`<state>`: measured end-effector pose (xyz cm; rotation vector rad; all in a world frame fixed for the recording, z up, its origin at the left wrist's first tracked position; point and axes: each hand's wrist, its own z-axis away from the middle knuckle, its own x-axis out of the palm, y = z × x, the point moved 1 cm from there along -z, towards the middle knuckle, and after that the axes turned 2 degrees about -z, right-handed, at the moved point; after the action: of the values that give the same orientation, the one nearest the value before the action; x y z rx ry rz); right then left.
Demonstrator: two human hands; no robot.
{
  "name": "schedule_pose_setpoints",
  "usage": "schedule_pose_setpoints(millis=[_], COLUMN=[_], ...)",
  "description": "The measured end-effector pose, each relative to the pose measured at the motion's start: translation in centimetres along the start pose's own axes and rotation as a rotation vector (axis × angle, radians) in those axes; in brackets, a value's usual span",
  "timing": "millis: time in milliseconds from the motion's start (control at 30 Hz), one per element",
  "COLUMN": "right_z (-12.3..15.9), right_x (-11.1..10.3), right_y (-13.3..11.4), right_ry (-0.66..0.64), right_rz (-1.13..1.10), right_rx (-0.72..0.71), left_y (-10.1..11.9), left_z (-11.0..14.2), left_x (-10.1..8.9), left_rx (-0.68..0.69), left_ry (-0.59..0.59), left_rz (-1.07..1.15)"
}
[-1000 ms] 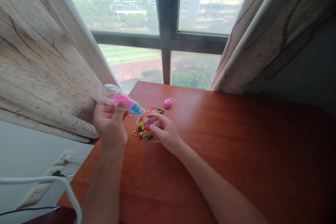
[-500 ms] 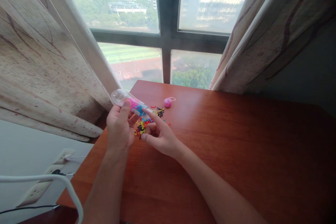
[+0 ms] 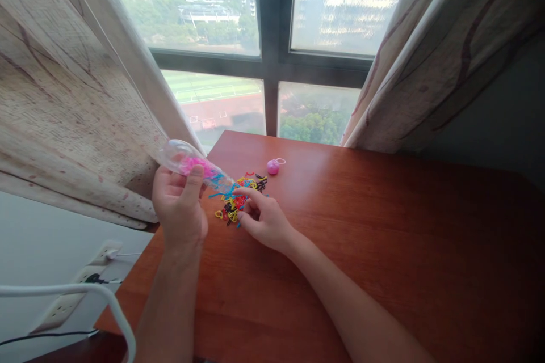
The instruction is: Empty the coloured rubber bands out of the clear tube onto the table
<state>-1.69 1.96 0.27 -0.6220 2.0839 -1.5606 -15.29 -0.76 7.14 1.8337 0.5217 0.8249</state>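
My left hand (image 3: pixel 181 204) is closed round a clear plastic bottle (image 3: pixel 174 154), which lies tilted with its mouth down to the right. Pink rubber bands (image 3: pixel 198 167) fill its middle, and blue ones sit near the neck. Just under the mouth, a loose pile of yellow, red, black and blue rubber bands (image 3: pixel 232 215) lies on the wooden table. My right hand (image 3: pixel 270 221) is over the pile's right side, index finger stretched out at the bottle mouth and the other fingers loosely curled. Nothing shows held in it. Beyond the pile stands a round pink cap (image 3: pixel 273 167) with a pale loop.
The brown wooden table (image 3: pixel 361 249) reaches to the window (image 3: pixel 272 68) at the back. Patterned curtains (image 3: pixel 97 74) hang on both sides. At the lower left are wall sockets (image 3: pixel 63 309) with plugs, and a white curved tube (image 3: pixel 106 295) beside the table's edge.
My left hand has moved the bottle left, away from my right index finger. Blue rubber bands have come out at the mouth onto the pile. My right hand has shifted slightly right.
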Motion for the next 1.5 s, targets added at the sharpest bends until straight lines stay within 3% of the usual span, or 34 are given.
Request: schedule_pose_setpoints(millis=[167, 367, 667, 1100, 1200, 1367, 1500], right_z=[-0.1, -0.3, -0.3, -0.3, -0.5, -0.8, -0.9], right_x=[-1.1, -1.8, -2.0, -1.9, -2.6, -4.4, -5.0], right_y=[-0.3, -0.8, -0.2, 0.0, 0.1, 0.9, 1.4], right_ry=[0.19, 0.327, 0.351, 0.358, 0.387, 0.514, 0.534], right_rz=[0.116, 0.124, 0.109, 0.102, 0.123, 0.194, 0.21], right_rx=[-0.049, -0.035, -0.019, -0.022, -0.02, 0.015, 0.022], left_y=[-0.2, -0.3, -0.2, -0.6, -0.6, -0.4, -0.3], left_z=[-0.2, -0.1, 0.5, 0.5, 0.6, 1.0, 1.3], left_x=[-0.7, -0.8, -0.1, 0.2, 0.4, 1.2, 2.5], left_rx=[0.074, 0.148, 0.153, 0.156, 0.145, 0.125, 0.153], left_ry=[0.0, -0.008, -0.143, -0.16, -0.157, -0.296, -0.347], left_rz=[-0.015, -0.102, -0.101, -0.054, -0.067, -0.171, -0.265])
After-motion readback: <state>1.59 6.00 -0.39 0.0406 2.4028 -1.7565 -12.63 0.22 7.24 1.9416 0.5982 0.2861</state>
